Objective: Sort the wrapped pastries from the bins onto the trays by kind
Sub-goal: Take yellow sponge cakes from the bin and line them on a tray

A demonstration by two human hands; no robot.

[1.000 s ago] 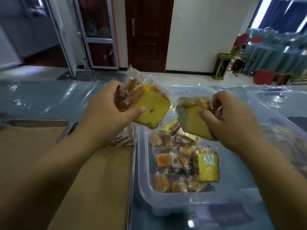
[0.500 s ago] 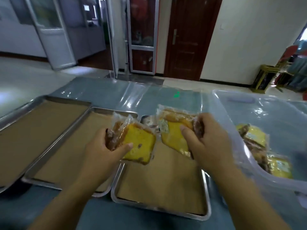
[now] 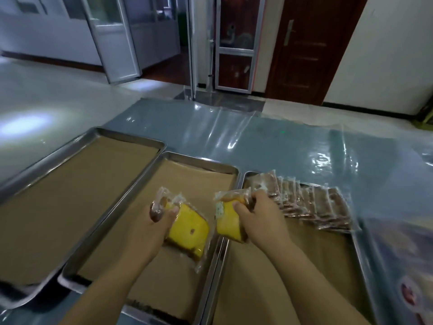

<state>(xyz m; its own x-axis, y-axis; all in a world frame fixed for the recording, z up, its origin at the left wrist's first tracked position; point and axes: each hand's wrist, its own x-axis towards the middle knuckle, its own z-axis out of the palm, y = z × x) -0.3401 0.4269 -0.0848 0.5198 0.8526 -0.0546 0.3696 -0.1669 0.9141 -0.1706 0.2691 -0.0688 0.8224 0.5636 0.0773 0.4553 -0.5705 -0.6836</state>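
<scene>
Wrapped yellow cake (image 3: 187,231) in left fingers (image 3: 172,211); second cake (image 3: 228,221) in right fingers (image 3: 240,208).

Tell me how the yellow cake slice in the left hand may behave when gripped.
The yellow cake slice looks spongy, so it probably squashes under a tight grip. The left hand alone carries it, so it seems light. Its glossy film hangs loose, so it may slip.

Open middle tray (image 3: 194,181) (brown packets (image 3: 311,202) at far end of right tray (image 3: 328,254))
</scene>
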